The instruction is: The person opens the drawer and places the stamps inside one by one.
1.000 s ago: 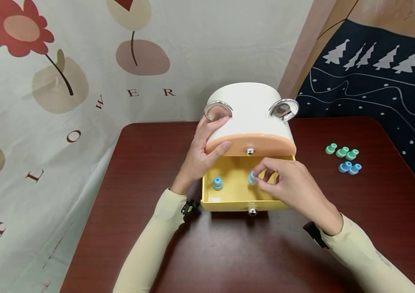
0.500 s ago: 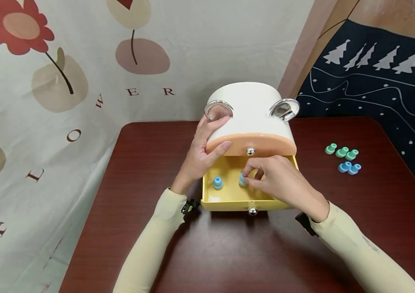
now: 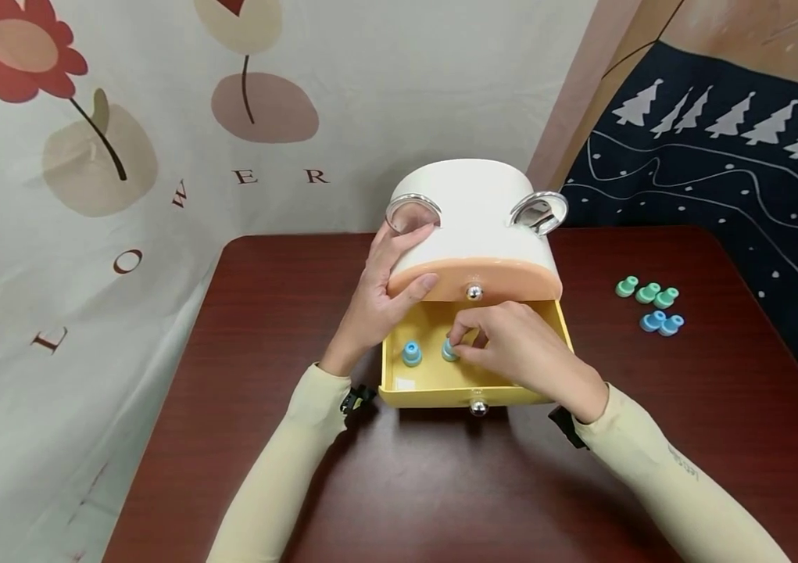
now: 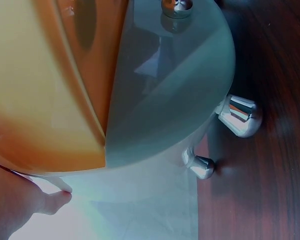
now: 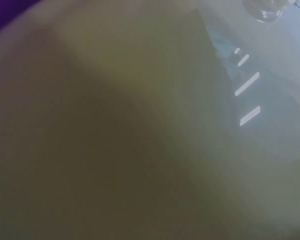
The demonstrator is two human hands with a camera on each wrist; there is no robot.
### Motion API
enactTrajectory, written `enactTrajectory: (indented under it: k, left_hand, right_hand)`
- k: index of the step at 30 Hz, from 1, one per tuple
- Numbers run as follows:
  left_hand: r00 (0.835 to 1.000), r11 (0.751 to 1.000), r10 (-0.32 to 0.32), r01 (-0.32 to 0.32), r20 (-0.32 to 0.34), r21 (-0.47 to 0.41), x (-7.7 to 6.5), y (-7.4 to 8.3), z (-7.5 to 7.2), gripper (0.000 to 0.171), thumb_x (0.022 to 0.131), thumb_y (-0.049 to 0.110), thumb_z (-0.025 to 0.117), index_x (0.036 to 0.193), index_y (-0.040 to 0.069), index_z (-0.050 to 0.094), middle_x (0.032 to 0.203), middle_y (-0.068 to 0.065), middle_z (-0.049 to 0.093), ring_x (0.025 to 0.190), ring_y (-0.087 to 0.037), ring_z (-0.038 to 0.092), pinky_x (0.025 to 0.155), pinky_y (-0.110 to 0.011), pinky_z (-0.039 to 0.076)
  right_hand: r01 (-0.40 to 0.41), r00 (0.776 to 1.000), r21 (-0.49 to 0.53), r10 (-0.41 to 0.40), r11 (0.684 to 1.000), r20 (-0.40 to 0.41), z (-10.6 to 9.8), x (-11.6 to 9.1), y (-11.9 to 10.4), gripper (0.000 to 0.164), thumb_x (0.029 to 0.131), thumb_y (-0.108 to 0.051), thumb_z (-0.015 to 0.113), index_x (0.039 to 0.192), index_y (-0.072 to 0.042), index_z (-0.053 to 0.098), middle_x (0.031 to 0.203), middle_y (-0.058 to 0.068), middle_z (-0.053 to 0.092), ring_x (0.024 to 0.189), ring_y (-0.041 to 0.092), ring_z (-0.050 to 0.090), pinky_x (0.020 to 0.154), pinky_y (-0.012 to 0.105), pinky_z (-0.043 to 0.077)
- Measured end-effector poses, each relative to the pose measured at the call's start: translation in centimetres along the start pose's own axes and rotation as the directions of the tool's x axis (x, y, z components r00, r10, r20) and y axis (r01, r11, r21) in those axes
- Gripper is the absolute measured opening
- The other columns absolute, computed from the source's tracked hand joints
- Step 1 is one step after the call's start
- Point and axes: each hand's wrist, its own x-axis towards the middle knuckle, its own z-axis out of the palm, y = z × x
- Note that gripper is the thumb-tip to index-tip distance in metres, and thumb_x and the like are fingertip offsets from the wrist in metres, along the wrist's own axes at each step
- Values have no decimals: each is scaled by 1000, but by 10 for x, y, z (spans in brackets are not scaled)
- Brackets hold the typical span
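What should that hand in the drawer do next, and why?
Probably let the blue piece go: the right hand pinches it upright and low inside the yellow drawer, seemingly at the floor, beside a matching piece standing alone. The left hand rests on the cabinet, which likely helps keep it steady.

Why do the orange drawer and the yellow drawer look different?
The orange drawer is shut, but the yellow drawer is pulled open. The orange drawer's front has an arched top; the yellow drawer's front has a straighter top edge. Both have a round silver knob.
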Motion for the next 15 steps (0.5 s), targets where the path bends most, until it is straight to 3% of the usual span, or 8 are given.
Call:
enactTrajectory:
  k: [5, 9, 12, 15]
  left_hand:
    - [1000, 1000, -8, 8, 6, 26, 2, -3, 0, 61, 105, 43, 72, 155, 11, 59, 157, -2, 58, 159, -26, 25, 125, -48, 25]
    - [1000, 1000, -22, 22, 9, -3, 6, 22, -1, 54, 104, 22, 73, 151, 1, 59, 154, -14, 59, 154, -31, 30, 122, -48, 27]
    - [999, 999, -33, 33, 14, -32, 8, 40, -2, 54, 97, -1, 72, 148, -8, 57, 151, -26, 58, 152, -35, 31, 122, -49, 26]
    - [999, 999, -30, 31, 13, -33, 7, 40, -2, 54, 96, -3, 72, 147, -8, 57, 150, -26, 58, 151, -35, 32, 121, -48, 27]
  right_hand:
    - [-7, 1000, -5, 7, 1000, -1, -2, 1, -1, 20, 90, -12, 92, 86, -24, 76, 80, -17, 70, 71, 4, 67, 70, 33, 56]
    - [-15, 1000, 10, 15, 1000, 10, -2, 0, 0, 18, 91, -14, 91, 89, -23, 76, 82, -15, 72, 72, 4, 69, 71, 34, 57]
    - [-15, 1000, 20, 15, 1000, 1, -4, -1, -1, 15, 92, -14, 90, 93, -22, 77, 85, -14, 73, 74, 5, 70, 71, 34, 58]
    - [-8, 1000, 28, 9, 1000, -25, -8, -5, -2, 12, 93, -15, 89, 98, -20, 79, 89, -13, 74, 77, 6, 70, 72, 33, 58]
